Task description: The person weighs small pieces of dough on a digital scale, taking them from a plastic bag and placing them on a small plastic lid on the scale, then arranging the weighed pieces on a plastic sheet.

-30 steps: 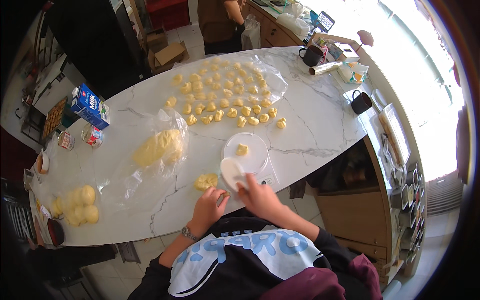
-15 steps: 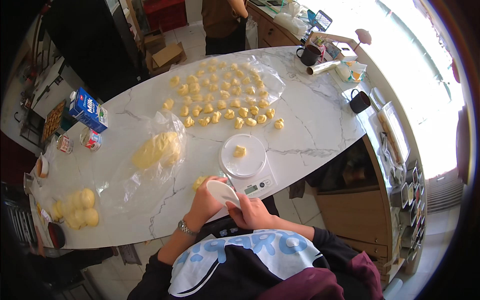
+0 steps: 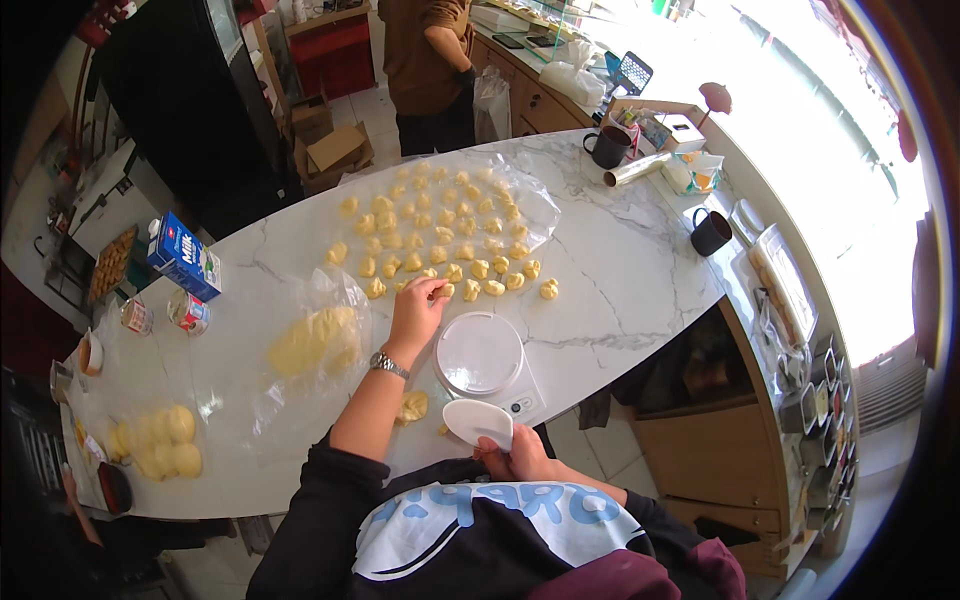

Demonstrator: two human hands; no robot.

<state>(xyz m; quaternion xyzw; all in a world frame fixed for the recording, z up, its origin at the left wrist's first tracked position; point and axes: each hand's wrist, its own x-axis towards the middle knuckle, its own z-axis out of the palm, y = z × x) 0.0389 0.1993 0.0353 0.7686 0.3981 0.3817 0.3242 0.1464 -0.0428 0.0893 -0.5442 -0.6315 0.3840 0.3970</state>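
Observation:
My left hand [image 3: 421,302] reaches to the near edge of the rows of small yellow dough pieces [image 3: 443,235], its fingers pinched on a dough piece [image 3: 446,291]. Close to my body, my right hand [image 3: 522,459] grips a white plastic dough scraper [image 3: 477,421]. The scraper's blade covers part of the front of a white kitchen scale [image 3: 480,352], whose round platform is bare. Left of the scale, beside my left forearm, lies a loose lump of dough [image 3: 412,406]. A larger dough mass [image 3: 318,342] rests under clear plastic.
Smooth dough balls [image 3: 165,440] sit at the left under plastic. A blue milk carton [image 3: 185,258] and cans [image 3: 188,312] stand farther back. Dark mugs [image 3: 710,232] and a film roll [image 3: 637,169] are at the right. Across the marble table [image 3: 620,270] stands another person [image 3: 425,80].
My left hand has moved from the scraper to the dough rows, carrying the dough piece off the scale. The right hand keeps the scraper, now lower in view.

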